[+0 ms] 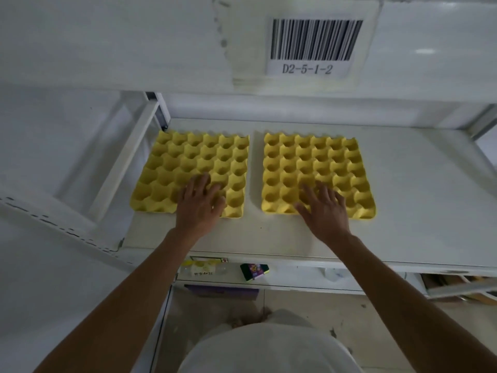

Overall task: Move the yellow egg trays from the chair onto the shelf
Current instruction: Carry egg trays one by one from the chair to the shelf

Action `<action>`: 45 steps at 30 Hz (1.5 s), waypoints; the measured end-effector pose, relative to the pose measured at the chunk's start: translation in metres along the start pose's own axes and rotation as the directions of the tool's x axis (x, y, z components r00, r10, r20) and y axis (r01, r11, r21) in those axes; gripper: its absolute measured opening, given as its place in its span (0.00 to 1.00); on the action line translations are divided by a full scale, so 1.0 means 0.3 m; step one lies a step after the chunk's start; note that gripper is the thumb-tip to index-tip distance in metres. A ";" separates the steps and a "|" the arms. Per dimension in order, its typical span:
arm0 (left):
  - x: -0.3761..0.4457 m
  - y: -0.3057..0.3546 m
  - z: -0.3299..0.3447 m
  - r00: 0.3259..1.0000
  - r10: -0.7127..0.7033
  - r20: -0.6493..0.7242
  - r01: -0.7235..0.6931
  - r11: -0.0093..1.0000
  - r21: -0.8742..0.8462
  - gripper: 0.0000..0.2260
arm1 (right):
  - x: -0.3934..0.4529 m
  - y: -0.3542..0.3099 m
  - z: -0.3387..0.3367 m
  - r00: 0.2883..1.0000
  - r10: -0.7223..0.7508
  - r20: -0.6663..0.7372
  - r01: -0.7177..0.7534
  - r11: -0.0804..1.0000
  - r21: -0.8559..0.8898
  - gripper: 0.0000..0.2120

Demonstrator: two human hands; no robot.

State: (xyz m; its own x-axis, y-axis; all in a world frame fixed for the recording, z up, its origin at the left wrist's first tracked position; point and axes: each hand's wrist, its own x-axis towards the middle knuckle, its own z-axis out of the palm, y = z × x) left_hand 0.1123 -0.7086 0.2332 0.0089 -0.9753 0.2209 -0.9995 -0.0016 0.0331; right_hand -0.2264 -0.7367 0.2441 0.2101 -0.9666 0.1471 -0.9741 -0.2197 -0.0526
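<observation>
Two yellow egg trays lie flat, side by side, on the white shelf (408,211). The left egg tray (188,162) is near the shelf's left post and the right egg tray (317,162) sits a narrow gap away from it. My left hand (200,203) rests palm down on the near right part of the left tray, fingers spread. My right hand (324,208) lies the same way on the near middle of the right tray. Neither hand grips anything. The chair is not in view.
A barcode label (314,44) reading D2-5-1-2 hangs on the shelf beam above. A white upright post (129,157) stands left of the trays. On a lower shelf I see a small green and purple packet (254,270) and a purple box (220,290).
</observation>
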 end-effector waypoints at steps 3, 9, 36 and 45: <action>-0.001 0.001 0.014 0.999 0.006 -0.034 -0.006 1.000 0.011 0.21 | 0.148 -0.029 0.017 0.998 0.022 0.058 -0.025 0.999 0.044 0.28; 0.001 0.002 0.019 0.999 -0.004 -0.044 0.004 1.000 -0.016 0.20 | 0.385 -0.113 0.010 0.969 0.057 0.240 -0.084 0.991 0.100 0.30; -0.124 0.139 -0.270 0.945 -0.260 0.200 0.285 0.952 -0.110 0.33 | 0.320 -0.147 -0.113 0.945 -0.265 0.191 0.234 0.958 0.168 0.31; -0.570 0.470 -0.326 0.794 -0.591 0.140 0.599 0.800 -0.021 0.30 | 0.024 -0.164 -0.172 0.560 -0.811 0.168 0.806 0.581 0.115 0.31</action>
State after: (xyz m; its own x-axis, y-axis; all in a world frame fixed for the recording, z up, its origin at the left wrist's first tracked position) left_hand -0.0270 -0.5206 0.2954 0.5937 -0.8045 0.0197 -0.7937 -0.5813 0.1791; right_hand -0.1811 -0.7261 0.2987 0.9217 -0.3856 -0.0410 -0.3868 -0.9218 -0.0253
